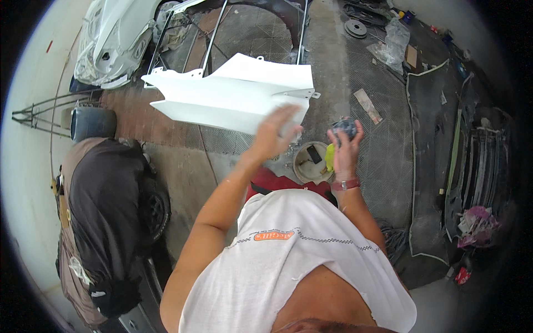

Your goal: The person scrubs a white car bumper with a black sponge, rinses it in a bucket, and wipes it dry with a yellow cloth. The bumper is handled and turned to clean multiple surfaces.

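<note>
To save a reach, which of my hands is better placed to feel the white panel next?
Probably your left hand: it is open at the white panel, though blur hides whether it touches. Your right hand is farther off, near the bucket, and holds a dark wad.

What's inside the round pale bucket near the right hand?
A dark, flat rectangular piece shows inside the bucket. A yellow-green item overlaps the right rim; whatever lies behind that is hidden.

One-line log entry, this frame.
left hand: open, blurred, at white panel, contact unclear; right hand: gripping dark wad; bucket: left of right hand
</note>
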`<state>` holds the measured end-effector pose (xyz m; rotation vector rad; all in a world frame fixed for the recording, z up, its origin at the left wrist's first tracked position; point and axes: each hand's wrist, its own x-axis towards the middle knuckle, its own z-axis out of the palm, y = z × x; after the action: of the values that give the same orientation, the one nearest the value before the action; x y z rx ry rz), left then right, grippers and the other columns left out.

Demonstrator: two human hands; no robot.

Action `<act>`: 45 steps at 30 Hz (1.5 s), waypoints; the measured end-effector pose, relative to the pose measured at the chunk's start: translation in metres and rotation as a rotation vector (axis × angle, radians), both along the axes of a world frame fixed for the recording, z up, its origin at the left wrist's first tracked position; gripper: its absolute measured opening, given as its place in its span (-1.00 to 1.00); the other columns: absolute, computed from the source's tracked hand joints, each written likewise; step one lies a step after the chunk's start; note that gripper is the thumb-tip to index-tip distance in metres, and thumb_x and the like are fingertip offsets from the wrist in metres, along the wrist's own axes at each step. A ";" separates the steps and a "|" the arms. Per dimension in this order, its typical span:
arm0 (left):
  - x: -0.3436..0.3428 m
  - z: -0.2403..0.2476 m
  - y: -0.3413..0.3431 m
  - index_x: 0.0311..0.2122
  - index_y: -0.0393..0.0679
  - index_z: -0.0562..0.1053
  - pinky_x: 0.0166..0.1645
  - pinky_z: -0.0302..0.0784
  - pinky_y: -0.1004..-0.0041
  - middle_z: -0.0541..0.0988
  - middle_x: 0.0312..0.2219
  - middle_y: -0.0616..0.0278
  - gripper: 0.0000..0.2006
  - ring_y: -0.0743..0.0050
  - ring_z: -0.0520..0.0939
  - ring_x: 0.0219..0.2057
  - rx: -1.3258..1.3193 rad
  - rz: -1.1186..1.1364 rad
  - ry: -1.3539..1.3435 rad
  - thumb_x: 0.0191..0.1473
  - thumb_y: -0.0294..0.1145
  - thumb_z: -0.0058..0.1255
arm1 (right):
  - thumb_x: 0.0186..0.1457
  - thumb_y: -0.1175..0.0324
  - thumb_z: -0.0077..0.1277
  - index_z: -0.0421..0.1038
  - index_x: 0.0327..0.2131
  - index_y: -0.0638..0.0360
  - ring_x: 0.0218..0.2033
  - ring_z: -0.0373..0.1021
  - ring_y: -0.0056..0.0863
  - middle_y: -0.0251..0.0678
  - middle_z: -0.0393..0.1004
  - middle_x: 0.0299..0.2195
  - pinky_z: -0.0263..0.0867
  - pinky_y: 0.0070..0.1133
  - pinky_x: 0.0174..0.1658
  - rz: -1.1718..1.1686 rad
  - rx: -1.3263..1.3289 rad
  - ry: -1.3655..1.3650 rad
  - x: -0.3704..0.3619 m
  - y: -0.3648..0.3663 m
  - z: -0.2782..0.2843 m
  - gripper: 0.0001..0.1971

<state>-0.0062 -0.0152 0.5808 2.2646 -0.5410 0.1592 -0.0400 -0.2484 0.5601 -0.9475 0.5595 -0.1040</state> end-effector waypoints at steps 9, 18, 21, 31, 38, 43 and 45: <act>0.133 -0.006 0.321 0.43 0.14 0.34 0.50 -0.02 -0.21 0.28 0.44 -0.06 -0.22 -0.18 0.21 0.47 0.531 0.323 -0.180 0.17 0.15 0.28 | 0.48 0.32 -0.15 0.27 0.36 0.08 0.49 0.10 -0.19 -0.16 0.31 0.38 -0.18 -0.04 0.54 -0.106 -1.404 -0.413 0.088 0.086 0.003 -0.56; 0.161 -0.034 0.389 0.25 0.20 0.47 0.43 -0.43 -0.62 0.36 0.31 0.13 -0.44 -0.15 0.12 0.48 0.466 0.068 -0.143 0.26 0.20 0.16 | 0.29 0.01 0.12 0.05 0.42 0.49 0.56 -0.18 0.11 0.18 -0.03 0.50 -0.31 0.08 0.54 -0.090 -1.884 -0.148 0.158 0.338 -0.043 -0.12; 0.161 -0.033 0.388 0.23 0.22 0.47 0.43 -0.48 -0.62 0.34 0.32 0.20 -0.49 -0.11 0.03 0.51 0.512 0.086 -0.057 0.26 0.13 0.18 | 0.28 -0.05 0.11 0.05 0.46 0.33 0.56 -0.15 0.05 0.09 0.01 0.51 -0.27 0.02 0.55 0.173 -1.969 -0.248 0.153 0.353 -0.027 -0.11; 0.162 -0.038 0.395 0.24 0.12 0.42 0.40 -0.59 -0.64 0.30 0.35 0.25 -0.52 -0.17 -0.09 0.54 0.421 -0.002 -0.133 0.30 0.00 0.17 | 0.31 0.22 0.04 0.17 0.37 0.47 0.53 -0.05 0.05 0.08 0.11 0.46 -0.22 -0.06 0.55 -0.110 -1.871 -0.121 0.172 0.341 -0.005 -0.31; 0.164 -0.036 0.393 0.20 0.18 0.46 0.39 -0.52 -0.66 0.28 0.37 0.21 -0.57 -0.21 -0.13 0.55 0.462 0.035 -0.112 0.30 0.03 0.16 | 0.38 0.28 -0.18 0.01 0.45 0.45 0.53 -0.04 -0.02 0.13 0.05 0.49 -0.23 -0.19 0.59 -0.104 -1.795 -0.007 0.146 0.257 0.021 -0.33; 0.165 -0.040 0.394 0.24 0.16 0.44 0.39 -0.52 -0.65 0.26 0.40 0.26 -0.53 -0.19 -0.14 0.55 0.447 0.006 -0.128 0.31 0.03 0.16 | 0.42 0.29 -0.26 0.00 0.44 0.48 0.52 -0.08 0.14 0.23 -0.04 0.49 -0.20 -0.09 0.55 -0.306 -1.696 0.117 0.151 0.285 0.029 -0.36; 0.165 -0.041 0.394 0.24 0.12 0.45 0.39 -0.51 -0.66 0.25 0.39 0.23 -0.52 -0.24 -0.16 0.55 0.467 0.000 -0.150 0.33 0.07 0.13 | 0.37 0.23 -0.13 0.08 0.39 0.54 0.51 -0.07 0.14 0.16 0.03 0.47 -0.17 -0.05 0.53 0.053 -1.719 0.020 0.147 0.327 0.010 -0.33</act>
<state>0.1591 0.3791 0.5402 2.7205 -0.7162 0.2216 0.1071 0.0782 0.5702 -2.6226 0.3685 -0.5816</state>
